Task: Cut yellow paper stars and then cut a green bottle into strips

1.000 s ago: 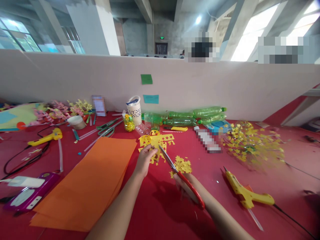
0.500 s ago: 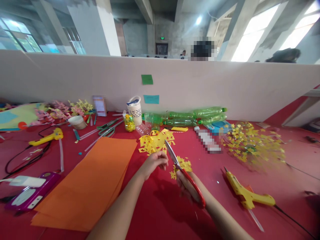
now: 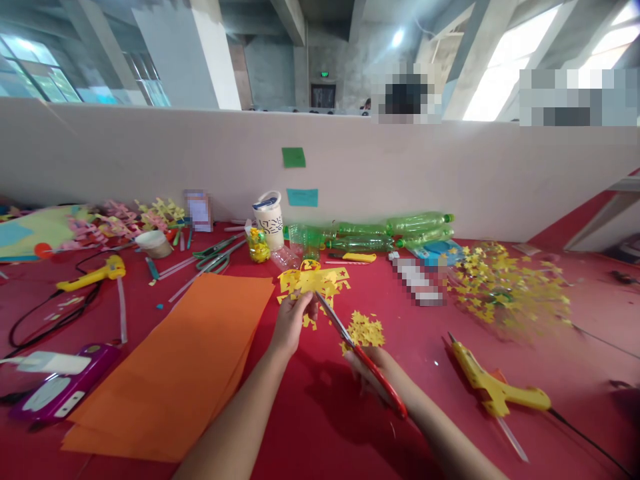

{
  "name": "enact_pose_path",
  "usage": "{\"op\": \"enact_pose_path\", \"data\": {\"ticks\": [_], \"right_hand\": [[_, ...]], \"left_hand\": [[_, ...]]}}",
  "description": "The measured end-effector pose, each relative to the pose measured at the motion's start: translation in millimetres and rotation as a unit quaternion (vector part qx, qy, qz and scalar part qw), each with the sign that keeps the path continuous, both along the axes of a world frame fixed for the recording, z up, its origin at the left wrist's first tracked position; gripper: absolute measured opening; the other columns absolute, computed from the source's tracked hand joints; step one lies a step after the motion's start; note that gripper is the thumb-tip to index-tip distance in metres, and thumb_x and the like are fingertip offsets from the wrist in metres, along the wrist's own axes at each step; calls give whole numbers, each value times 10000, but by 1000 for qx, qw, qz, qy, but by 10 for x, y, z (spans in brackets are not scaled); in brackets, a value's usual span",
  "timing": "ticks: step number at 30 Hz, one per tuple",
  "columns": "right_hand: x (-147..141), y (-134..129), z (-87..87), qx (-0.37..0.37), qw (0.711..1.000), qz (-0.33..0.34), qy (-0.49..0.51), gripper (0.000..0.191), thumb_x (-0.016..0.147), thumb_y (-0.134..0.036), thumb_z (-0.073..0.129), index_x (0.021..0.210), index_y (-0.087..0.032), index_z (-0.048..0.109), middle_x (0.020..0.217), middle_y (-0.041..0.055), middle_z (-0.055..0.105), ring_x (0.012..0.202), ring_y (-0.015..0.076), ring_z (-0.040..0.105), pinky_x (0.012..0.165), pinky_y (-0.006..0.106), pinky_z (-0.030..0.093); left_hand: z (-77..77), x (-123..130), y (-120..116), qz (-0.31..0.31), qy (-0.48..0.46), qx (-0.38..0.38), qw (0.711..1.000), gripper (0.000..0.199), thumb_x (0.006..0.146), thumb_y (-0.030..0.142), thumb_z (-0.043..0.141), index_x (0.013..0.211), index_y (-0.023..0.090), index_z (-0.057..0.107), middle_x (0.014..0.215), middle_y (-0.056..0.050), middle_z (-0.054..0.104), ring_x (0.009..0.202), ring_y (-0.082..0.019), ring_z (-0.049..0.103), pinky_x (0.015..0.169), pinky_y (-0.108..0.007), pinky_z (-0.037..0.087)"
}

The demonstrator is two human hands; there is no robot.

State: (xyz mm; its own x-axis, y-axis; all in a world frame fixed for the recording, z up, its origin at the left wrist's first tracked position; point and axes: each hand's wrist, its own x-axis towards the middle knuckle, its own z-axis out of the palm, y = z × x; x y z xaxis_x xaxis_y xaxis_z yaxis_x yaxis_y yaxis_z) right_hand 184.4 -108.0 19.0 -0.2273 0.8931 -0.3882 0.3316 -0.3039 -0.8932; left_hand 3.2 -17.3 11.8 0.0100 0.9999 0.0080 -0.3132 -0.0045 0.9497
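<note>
My left hand (image 3: 294,321), thumb and fingers pressed together, pinches a piece of yellow paper (image 3: 311,293) at the near side of the cut yellow scraps. Red-handled scissors (image 3: 357,348) are held in my right hand (image 3: 373,373), their blades pointing up and left with the tip beside my left fingertips. Just beyond my right hand lies a pile of small yellow stars (image 3: 367,328). Yellow paper scraps with star-shaped holes (image 3: 340,275) lie around and behind my left hand.
Orange sheets (image 3: 175,367) lie on the left. A yellow glue gun (image 3: 500,390) is at the right, another (image 3: 97,275) far left by a purple power strip (image 3: 70,387). Green bottles (image 3: 420,225), a white cup (image 3: 270,223) and star branches (image 3: 505,287) stand or lie further back.
My left hand has moved slightly left and up and has taken hold of yellow paper. The scissors' tip has swung left and down toward it, with the blades closer together.
</note>
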Motion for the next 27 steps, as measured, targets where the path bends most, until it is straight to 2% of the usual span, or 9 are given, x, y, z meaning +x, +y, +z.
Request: {"op": "enact_pose_path", "data": {"ticks": [10, 21, 27], "right_hand": [[32, -31, 81, 29, 998, 39, 27, 548, 835, -692, 466, 648, -177, 484, 443, -59, 424, 397, 81, 433, 480, 209, 381], [32, -30, 103, 11, 999, 36, 9, 591, 799, -739, 461, 639, -172, 505, 453, -45, 443, 390, 80, 438, 403, 185, 306], [32, -28, 114, 7, 999, 38, -1, 622, 815, -753, 414, 602, -174, 494, 456, -35, 448, 373, 69, 394, 387, 193, 275]], "left_hand": [[-18, -42, 16, -25, 15, 3, 1000, 255, 761, 330, 607, 573, 158, 593, 511, 9, 542, 477, -95, 475, 477, -217, 375], [2, -51, 12, -44, 13, 3, 999, 244, 762, 313, 602, 577, 154, 587, 512, 11, 540, 476, -92, 478, 475, -216, 380], [2, -71, 19, -54, 23, 1, 998, 248, 765, 316, 598, 576, 154, 592, 513, 8, 540, 475, -92, 482, 479, -216, 379]]}}
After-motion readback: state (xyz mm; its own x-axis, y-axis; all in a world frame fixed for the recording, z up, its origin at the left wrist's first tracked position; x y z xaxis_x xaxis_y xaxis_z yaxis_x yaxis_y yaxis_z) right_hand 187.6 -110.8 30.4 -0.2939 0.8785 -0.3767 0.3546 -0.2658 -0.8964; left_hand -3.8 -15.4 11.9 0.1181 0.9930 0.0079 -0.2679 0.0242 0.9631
